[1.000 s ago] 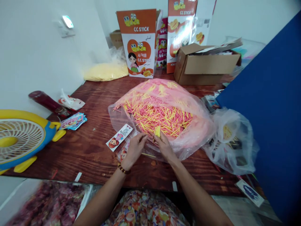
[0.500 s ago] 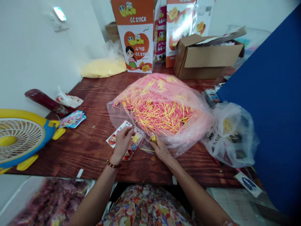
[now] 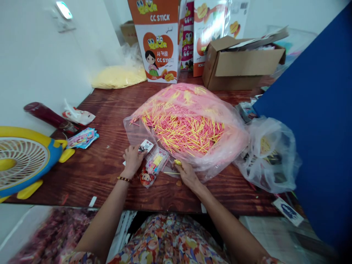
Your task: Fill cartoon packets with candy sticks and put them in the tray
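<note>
My left hand [image 3: 133, 159] is over a white printed card [image 3: 147, 146], its fingers curled and closed on the card's surface. Beside it lies a clear printed packet [image 3: 157, 161] with a cartoon figure and yellow sticks showing inside. My right hand [image 3: 189, 175] pinches a small shiny yellow-gold piece [image 3: 178, 162], whose exact kind is unclear. Just beyond both hands sits a large clear plastic bag [image 3: 233, 146], opened towards me and heaped with thin pink and yellow sticks [image 3: 187, 130]. One loose yellow stick [image 3: 171, 173] rests near my right fingertips.
To the left are a yellow-and-blue fan [image 3: 52, 150], a dark red bottle [image 3: 46, 114] and stacked printed packets [image 3: 83, 138]. A CC Stick box [image 3: 159, 47], an open cardboard box [image 3: 244, 64] and a pale-yellow bag [image 3: 118, 77] stand behind. A knotted plastic bag [image 3: 271, 154] lies right.
My left hand has moved left, from above the clear packet onto the white card, uncovering the packet. My right hand stays almost in place with the yellow-gold piece.
</note>
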`<action>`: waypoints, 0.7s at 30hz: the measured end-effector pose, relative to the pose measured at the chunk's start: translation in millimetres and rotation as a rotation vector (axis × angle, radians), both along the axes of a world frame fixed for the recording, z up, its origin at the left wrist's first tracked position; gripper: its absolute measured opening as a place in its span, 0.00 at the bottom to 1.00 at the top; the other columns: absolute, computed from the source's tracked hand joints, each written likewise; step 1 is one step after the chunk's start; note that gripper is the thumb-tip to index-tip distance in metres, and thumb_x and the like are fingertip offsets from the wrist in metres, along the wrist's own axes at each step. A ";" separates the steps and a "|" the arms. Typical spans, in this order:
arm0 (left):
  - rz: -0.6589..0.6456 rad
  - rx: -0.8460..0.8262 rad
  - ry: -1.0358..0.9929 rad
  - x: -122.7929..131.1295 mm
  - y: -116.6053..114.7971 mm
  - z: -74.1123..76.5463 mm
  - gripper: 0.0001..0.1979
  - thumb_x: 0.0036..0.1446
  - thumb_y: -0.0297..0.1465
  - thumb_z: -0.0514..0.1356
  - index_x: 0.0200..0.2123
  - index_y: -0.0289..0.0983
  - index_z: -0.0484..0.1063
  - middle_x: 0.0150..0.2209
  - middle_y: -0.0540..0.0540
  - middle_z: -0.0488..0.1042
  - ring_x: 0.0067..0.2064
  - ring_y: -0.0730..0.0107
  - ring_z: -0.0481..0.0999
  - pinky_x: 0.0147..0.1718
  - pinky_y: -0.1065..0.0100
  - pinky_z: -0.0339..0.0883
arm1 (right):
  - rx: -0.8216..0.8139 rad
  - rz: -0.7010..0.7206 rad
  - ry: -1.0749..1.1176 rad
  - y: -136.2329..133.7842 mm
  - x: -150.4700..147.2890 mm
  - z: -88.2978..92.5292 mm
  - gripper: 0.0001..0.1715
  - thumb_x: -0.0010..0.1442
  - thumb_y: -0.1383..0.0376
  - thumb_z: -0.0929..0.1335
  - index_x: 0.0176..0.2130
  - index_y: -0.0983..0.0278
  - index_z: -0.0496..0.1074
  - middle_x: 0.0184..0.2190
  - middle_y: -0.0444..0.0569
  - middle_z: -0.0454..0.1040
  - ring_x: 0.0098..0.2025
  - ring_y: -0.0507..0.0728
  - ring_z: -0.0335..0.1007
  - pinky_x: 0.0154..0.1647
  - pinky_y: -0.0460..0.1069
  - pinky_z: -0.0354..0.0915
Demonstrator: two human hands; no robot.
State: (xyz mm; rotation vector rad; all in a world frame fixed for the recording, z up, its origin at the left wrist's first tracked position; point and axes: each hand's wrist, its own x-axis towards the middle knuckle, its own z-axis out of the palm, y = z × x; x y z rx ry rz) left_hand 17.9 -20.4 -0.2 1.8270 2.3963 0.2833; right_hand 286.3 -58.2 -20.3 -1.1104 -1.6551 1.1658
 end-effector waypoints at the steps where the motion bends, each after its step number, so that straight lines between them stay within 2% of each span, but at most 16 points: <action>1: 0.002 -0.009 0.010 -1.0 1.1 -0.8 0.23 0.60 0.44 0.57 0.55 0.40 0.72 0.52 0.34 0.70 0.52 0.42 0.67 0.48 0.49 0.62 | -0.018 -0.006 0.029 0.5 0.0 0.3 0.09 0.64 0.62 0.62 0.38 0.61 0.70 0.34 0.49 0.76 0.38 0.58 0.71 0.44 0.53 0.65; 5: -0.002 -0.027 0.006 -5.8 5.8 -1.0 0.24 0.59 0.46 0.58 0.55 0.41 0.72 0.52 0.34 0.69 0.53 0.41 0.66 0.48 0.48 0.61 | -0.082 -0.078 0.123 0.4 0.1 4.4 0.10 0.64 0.61 0.62 0.42 0.61 0.70 0.33 0.47 0.77 0.38 0.57 0.72 0.44 0.52 0.66; 10: -0.025 -0.007 -0.056 -10.2 11.1 -3.5 0.22 0.58 0.44 0.59 0.52 0.41 0.73 0.51 0.35 0.69 0.54 0.41 0.66 0.51 0.45 0.60 | -0.021 -0.045 0.005 -1.1 2.8 1.1 0.09 0.64 0.61 0.63 0.36 0.61 0.71 0.34 0.49 0.77 0.38 0.58 0.72 0.43 0.52 0.65; 14: -0.008 0.057 -0.106 -12.9 12.0 -7.7 0.20 0.57 0.41 0.61 0.50 0.39 0.72 0.50 0.36 0.71 0.54 0.45 0.67 0.51 0.48 0.60 | -0.016 -0.072 -0.073 1.6 8.4 1.5 0.11 0.66 0.63 0.60 0.41 0.62 0.70 0.34 0.49 0.76 0.37 0.57 0.71 0.41 0.51 0.66; 16: -0.008 0.082 -0.129 -14.4 12.5 -8.8 0.19 0.57 0.40 0.62 0.49 0.38 0.71 0.49 0.37 0.71 0.53 0.47 0.68 0.50 0.51 0.61 | 0.064 0.039 -0.255 3.5 9.3 7.2 0.10 0.66 0.66 0.61 0.41 0.63 0.70 0.35 0.50 0.75 0.38 0.58 0.71 0.42 0.52 0.65; 18: -0.014 0.109 -0.142 -15.8 13.4 -9.6 0.18 0.56 0.39 0.62 0.48 0.38 0.70 0.47 0.38 0.72 0.52 0.49 0.69 0.49 0.53 0.62 | 0.140 0.218 -0.515 4.6 6.9 15.6 0.06 0.60 0.70 0.66 0.40 0.65 0.71 0.39 0.53 0.75 0.41 0.59 0.71 0.44 0.52 0.65; 21: -0.005 0.133 -0.161 -17.0 15.4 -10.6 0.15 0.56 0.37 0.62 0.45 0.38 0.70 0.45 0.40 0.72 0.50 0.52 0.70 0.47 0.55 0.62 | 0.195 0.429 -0.840 4.5 0.0 28.6 0.20 0.48 0.75 0.73 0.43 0.67 0.72 0.44 0.57 0.74 0.47 0.63 0.70 0.48 0.54 0.65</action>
